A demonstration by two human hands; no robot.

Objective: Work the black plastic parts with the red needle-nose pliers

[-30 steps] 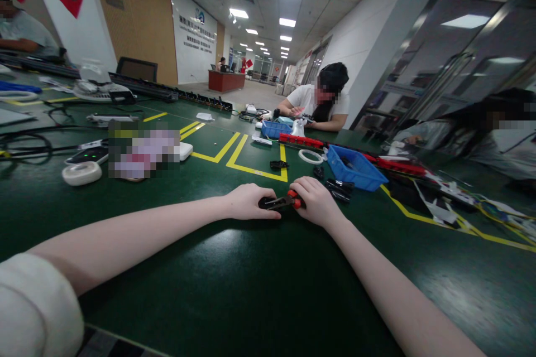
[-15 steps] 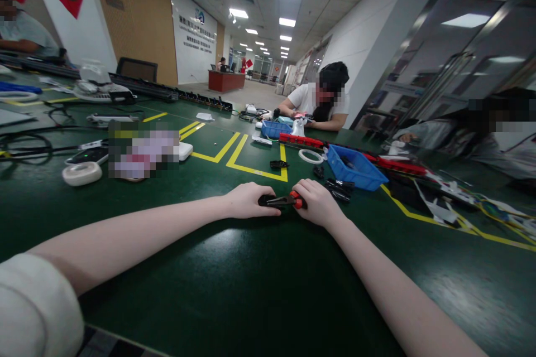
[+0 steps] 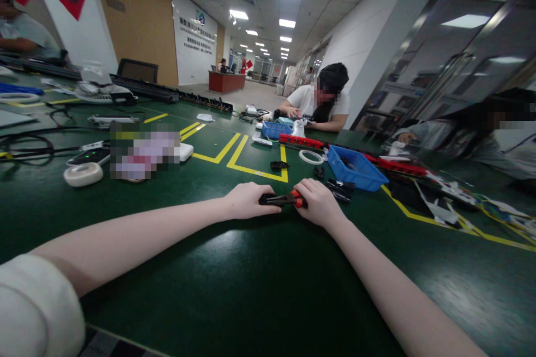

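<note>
My right hand (image 3: 315, 202) is closed round the red handles of a pair of pliers (image 3: 286, 199), whose dark metal jaws point left. A small black part (image 3: 264, 198) is pinched in my left hand (image 3: 250, 201), between thumb and fingers. The jaws of the pliers reach up to this part, and most of it is hidden by my fingers. Both hands are above the green table, close together. Just beyond them lie a black clip-like piece (image 3: 279, 165) and several black plastic parts (image 3: 340, 189).
A blue bin (image 3: 355, 168) with dark parts stands right of my hands, near a white ring (image 3: 311, 157). A phone (image 3: 144, 157), a white ring-shaped item (image 3: 82, 174) and cables lie left. Across the green table (image 3: 234, 290) a person (image 3: 320, 97) works; others sit at both sides.
My hands, the pliers and the black part stay almost in place. The person across the table has shifted a hand slightly.
</note>
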